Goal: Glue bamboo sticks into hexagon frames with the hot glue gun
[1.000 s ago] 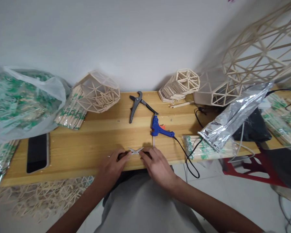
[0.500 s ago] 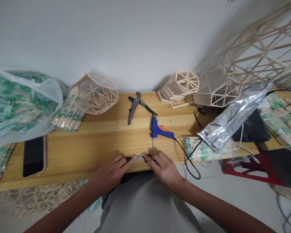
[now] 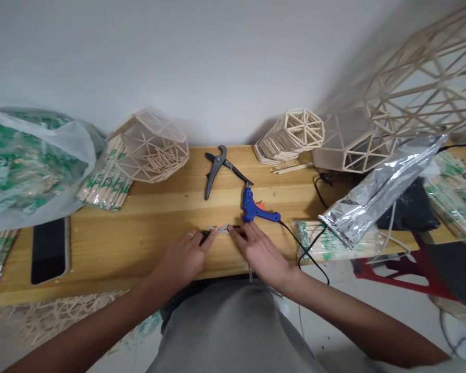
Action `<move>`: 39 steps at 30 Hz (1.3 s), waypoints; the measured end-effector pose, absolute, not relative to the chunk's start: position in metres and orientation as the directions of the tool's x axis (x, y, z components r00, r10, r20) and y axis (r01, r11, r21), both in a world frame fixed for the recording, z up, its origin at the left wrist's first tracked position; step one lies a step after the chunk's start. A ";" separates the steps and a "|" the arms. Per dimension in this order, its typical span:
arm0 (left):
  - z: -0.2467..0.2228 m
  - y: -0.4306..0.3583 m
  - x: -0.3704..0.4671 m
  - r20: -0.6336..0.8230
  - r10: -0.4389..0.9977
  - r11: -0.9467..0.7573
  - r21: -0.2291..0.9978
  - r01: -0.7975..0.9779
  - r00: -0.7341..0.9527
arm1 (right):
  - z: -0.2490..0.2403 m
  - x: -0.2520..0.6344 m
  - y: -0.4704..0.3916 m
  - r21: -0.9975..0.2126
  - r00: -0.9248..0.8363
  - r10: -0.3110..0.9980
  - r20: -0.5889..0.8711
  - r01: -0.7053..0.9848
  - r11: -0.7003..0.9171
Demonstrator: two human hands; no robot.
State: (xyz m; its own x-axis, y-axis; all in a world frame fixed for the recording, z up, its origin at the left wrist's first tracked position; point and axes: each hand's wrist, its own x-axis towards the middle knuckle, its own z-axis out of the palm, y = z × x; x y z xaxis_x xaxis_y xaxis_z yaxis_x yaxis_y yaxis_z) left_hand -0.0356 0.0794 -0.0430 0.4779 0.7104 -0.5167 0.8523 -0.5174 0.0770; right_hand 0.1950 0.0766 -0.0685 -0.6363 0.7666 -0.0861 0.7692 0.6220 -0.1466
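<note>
Fingers (image 3: pixel 209 241) hold scissors (image 3: pixel 220 229) — glue gun (image 3: pixel 251 206) just beyond, cutter (image 3: pixel 217 162) farther back.

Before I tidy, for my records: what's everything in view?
scissors: 1, silver, front centre
glue gun: 1, blue, centre
cutter: 1, grey, back centre
phone: 1, black, left
plastic bag: 1, white, left
stick bundles: several, tan, both ends
stick basket: 1, tan, back left
frame stack: 1, tan, back right
panelled frame: 1, pale, back right
large lattice: 1, tan, right
foil packet: 1, silver, right
pouch: 1, black, right
cables: several, black/white, right
stool: 1, red, right
lattice pieces: many, tan, below
table: 1, brown, centre
wall: 1, grey, back
left hand, right hand: 2, on scissors
</note>
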 end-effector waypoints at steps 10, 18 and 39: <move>-0.042 0.083 -0.032 -0.544 0.690 -0.529 0.070 0.846 0.477 | -0.060 0.187 0.078 -0.117 -0.638 0.752 -0.168 0.770 0.627; -0.038 0.094 -0.030 -0.536 0.683 -0.539 0.087 0.838 0.496 | -0.055 0.183 0.085 -0.099 -0.634 0.752 -0.181 0.772 0.627; -0.032 0.118 -0.028 -0.456 0.720 -0.558 0.069 0.827 0.524 | -0.048 0.166 0.096 -0.099 -0.548 0.808 -0.218 0.836 0.540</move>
State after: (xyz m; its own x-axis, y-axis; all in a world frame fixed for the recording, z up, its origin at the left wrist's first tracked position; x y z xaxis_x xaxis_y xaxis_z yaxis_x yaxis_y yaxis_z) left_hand -0.0284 0.1183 -0.0317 0.5236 0.7200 -0.4555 0.8271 -0.5577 0.0692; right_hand 0.1656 0.0963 -0.0483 -0.5476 0.8077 -0.2184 0.8359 0.5398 -0.0994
